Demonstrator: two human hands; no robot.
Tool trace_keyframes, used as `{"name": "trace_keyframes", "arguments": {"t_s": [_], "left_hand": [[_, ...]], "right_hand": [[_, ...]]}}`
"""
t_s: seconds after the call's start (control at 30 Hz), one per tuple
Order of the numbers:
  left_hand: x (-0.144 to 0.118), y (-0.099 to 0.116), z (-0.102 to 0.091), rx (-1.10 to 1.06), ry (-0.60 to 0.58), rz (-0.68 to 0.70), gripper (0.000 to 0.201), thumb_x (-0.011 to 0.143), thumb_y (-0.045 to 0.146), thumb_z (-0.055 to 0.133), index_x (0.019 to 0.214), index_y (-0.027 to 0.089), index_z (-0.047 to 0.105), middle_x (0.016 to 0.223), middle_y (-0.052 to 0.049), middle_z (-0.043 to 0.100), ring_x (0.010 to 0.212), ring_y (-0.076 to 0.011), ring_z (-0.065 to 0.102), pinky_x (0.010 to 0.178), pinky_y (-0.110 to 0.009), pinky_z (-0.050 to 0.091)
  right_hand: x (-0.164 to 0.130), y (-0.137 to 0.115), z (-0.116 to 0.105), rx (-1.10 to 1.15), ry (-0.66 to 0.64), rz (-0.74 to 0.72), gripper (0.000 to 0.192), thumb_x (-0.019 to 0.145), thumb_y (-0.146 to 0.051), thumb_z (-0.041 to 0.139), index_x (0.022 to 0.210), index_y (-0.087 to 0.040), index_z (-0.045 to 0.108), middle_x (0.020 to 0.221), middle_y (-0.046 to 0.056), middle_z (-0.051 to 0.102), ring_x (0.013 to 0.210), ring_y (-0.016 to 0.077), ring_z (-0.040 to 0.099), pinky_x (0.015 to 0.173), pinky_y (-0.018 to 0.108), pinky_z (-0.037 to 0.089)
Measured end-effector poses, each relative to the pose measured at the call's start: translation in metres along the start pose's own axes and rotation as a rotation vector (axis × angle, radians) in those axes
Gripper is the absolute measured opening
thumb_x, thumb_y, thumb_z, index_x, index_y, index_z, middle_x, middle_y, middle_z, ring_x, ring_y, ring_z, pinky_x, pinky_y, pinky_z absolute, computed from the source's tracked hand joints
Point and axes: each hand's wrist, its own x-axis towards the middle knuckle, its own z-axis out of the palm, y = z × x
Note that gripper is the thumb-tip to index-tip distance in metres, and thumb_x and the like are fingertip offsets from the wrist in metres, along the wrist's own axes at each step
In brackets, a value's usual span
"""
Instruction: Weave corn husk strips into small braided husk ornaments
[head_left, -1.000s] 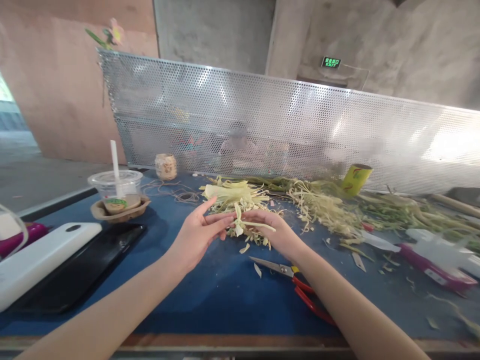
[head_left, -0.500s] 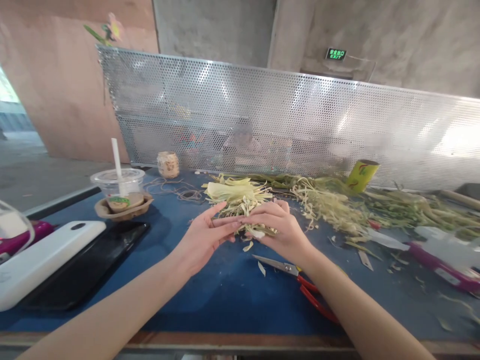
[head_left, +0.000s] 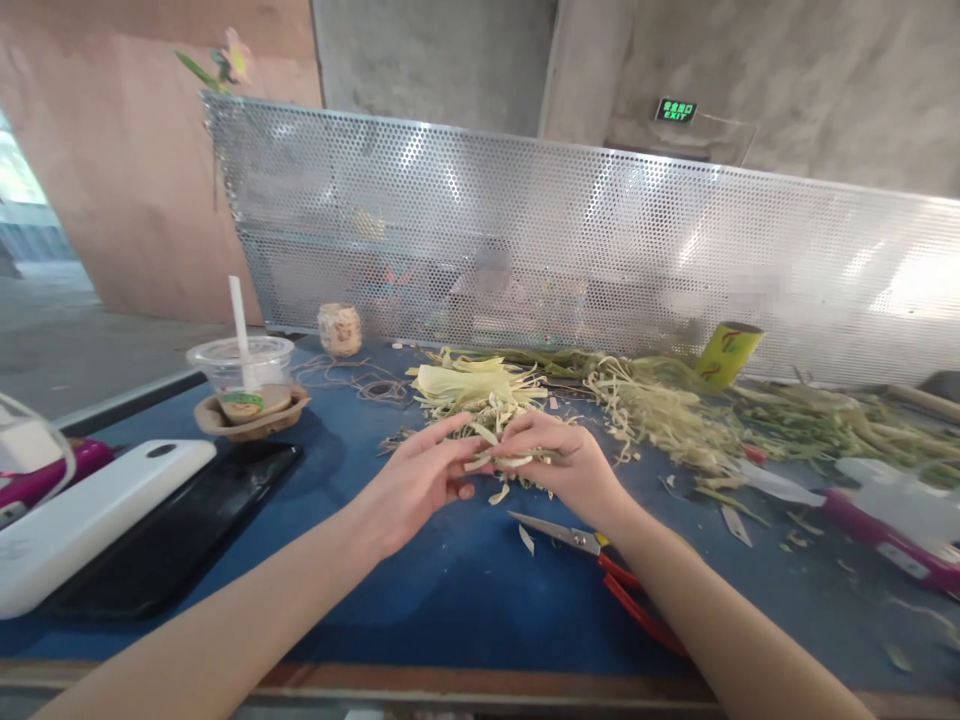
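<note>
My left hand (head_left: pixel 416 487) and my right hand (head_left: pixel 574 465) meet over the middle of the table. Their fingertips are closed on a pale leaf strip (head_left: pixel 517 462) that runs between them; part of it is hidden by the fingers. Just behind lies a heap of pale yellow-green leaves (head_left: pixel 472 383), broad and flat on top, with curled shreds below. Under my right forearm rest scissors (head_left: pixel 574 537) with red handles, blades pointing left. Small leaf scraps (head_left: pixel 499 494) lie in front of my fingers.
To the left are a lidded plastic cup (head_left: pixel 244 372) in a cardboard holder, a white power bank (head_left: pixel 112 520) and a black phone (head_left: pixel 180 530). Plant strips (head_left: pixel 660 400), a yellow-green tube (head_left: pixel 729 353) and a purple-handled tool (head_left: pixel 885 540) lie right. A perforated metal screen (head_left: pixel 480 210) stands behind.
My fingers have shifted slightly, and more of the pale strip shows between them. The heap, scissors and other things stay put; the view has moved a little.
</note>
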Motion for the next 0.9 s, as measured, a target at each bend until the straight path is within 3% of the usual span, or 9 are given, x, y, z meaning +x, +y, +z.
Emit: {"name": "trace_keyframes", "arguments": {"t_s": [0.1,0.2,0.33,0.43,0.6,0.9], "left_hand": [[-0.0001,0.0015,-0.0018,0.059,0.007,0.118,0.062,0.077,0.02,0.063,0.133,0.018,0.037,0.084,-0.004,0.069,0.066,-0.011,0.058,0.052,-0.021,0.04],[-0.0014,0.0021,-0.0027,0.124,-0.03,0.153,0.078,0.073,0.02,0.067,0.139,0.016,0.024,0.089,-0.007,0.071,0.07,-0.012,0.059,0.055,-0.022,0.041],[-0.0016,-0.0006,-0.0014,0.097,-0.028,0.153,0.094,0.062,0.009,0.074,0.14,0.018,0.021,0.091,-0.006,0.072,0.08,-0.0156,0.064,0.066,-0.025,0.045],[-0.001,-0.0025,-0.0008,0.126,0.006,0.186,0.096,0.059,0.008,0.075,0.139,0.017,0.023,0.077,-0.003,0.072,0.069,-0.0142,0.063,0.062,-0.025,0.045],[-0.0001,-0.0019,-0.0016,0.141,0.024,0.177,0.09,0.066,0.014,0.072,0.14,0.013,0.02,0.069,-0.002,0.07,0.052,-0.0091,0.054,0.052,-0.022,0.04],[0.0038,-0.0014,-0.0038,0.073,0.02,0.188,0.087,0.068,0.015,0.071,0.14,0.013,0.022,0.076,-0.005,0.069,0.064,-0.0143,0.059,0.052,-0.024,0.044]], "right_hand": [[0.0001,-0.0012,0.0029,-0.032,-0.005,0.062,0.012,0.065,-0.016,0.071,0.073,-0.026,0.072,0.08,0.002,0.065,0.081,0.0175,0.06,0.077,0.034,0.047],[-0.0001,0.0,0.0063,-0.047,0.001,0.156,0.006,0.065,-0.022,0.072,0.069,-0.022,0.068,0.077,0.002,0.064,0.076,0.0168,0.06,0.073,0.033,0.047],[-0.0006,0.0016,0.0088,0.033,0.079,0.27,0.025,0.065,-0.023,0.071,0.082,-0.022,0.052,0.067,-0.003,0.059,0.067,0.0134,0.057,0.062,0.028,0.046],[-0.0008,-0.0005,0.0094,0.082,0.072,0.317,0.038,0.063,-0.022,0.072,0.084,-0.023,0.04,0.066,-0.006,0.059,0.068,0.0126,0.058,0.063,0.027,0.046],[-0.001,-0.0044,0.0098,0.054,0.014,0.353,0.034,0.064,-0.019,0.071,0.084,-0.022,0.044,0.066,-0.006,0.058,0.067,0.0114,0.057,0.064,0.027,0.046],[0.0009,0.0019,0.0062,0.203,0.004,0.35,0.031,0.063,-0.021,0.073,0.088,-0.02,0.054,0.071,-0.003,0.061,0.064,0.0114,0.061,0.063,0.026,0.049]]}}
